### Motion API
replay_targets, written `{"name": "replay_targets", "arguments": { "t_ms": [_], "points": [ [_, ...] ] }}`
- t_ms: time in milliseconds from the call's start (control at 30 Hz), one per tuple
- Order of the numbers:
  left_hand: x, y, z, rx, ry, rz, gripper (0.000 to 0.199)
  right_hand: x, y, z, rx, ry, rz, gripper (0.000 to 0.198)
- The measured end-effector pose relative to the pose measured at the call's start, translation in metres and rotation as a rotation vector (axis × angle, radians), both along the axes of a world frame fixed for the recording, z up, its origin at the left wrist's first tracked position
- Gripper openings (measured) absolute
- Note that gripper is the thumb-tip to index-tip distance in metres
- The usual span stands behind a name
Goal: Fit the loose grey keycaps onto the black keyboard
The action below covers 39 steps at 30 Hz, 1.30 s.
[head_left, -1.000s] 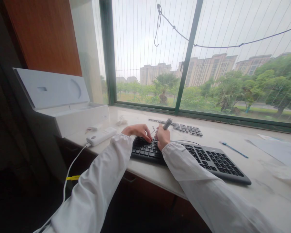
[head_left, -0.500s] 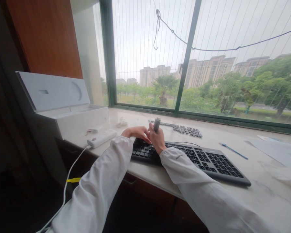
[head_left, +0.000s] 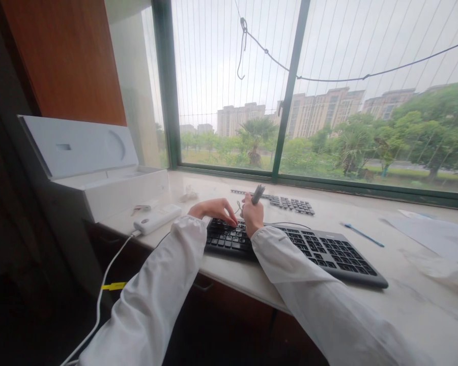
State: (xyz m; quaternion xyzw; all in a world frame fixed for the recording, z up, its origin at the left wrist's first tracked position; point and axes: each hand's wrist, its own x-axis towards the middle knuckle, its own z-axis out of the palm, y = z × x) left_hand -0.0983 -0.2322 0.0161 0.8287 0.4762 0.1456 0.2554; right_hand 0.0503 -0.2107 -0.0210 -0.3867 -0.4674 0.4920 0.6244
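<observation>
A black full-size keyboard lies at an angle on the counter; its right part shows sockets without keycaps, while its left part carries keycaps. At the upper left rows, the fingertips of my left hand are pinched down on a small black keycap. My right hand is closed round a dark brush-like tool, its tufted end pointing up. A thin wire loop sticks out on the left side of that hand. The fingers' far side is hidden.
Behind the keyboard, loose keycaps lie in rows. A blue stick and white papers are to the right. On the left stand an open white box and a white power strip. A cable runs behind the keyboard.
My right hand has moved slightly right, apart from my left, and the tool tilts more to the right. The wire loop now shows. My left fingers reach lower onto the keys.
</observation>
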Motion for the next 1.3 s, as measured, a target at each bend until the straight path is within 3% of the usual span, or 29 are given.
{"name": "replay_targets", "arguments": {
  "t_ms": [1000,1300],
  "points": [
    [0.0004,0.0010,0.0018,0.014,0.005,-0.035,0.038,-0.0016,0.0026,-0.0048,-0.118,0.038,-0.055,0.029],
    [-0.0022,0.0060,-0.0026,0.005,-0.004,-0.034,0.039,-0.0030,0.0083,-0.0107,-0.075,-0.129,-0.145,0.037]
  ]
}}
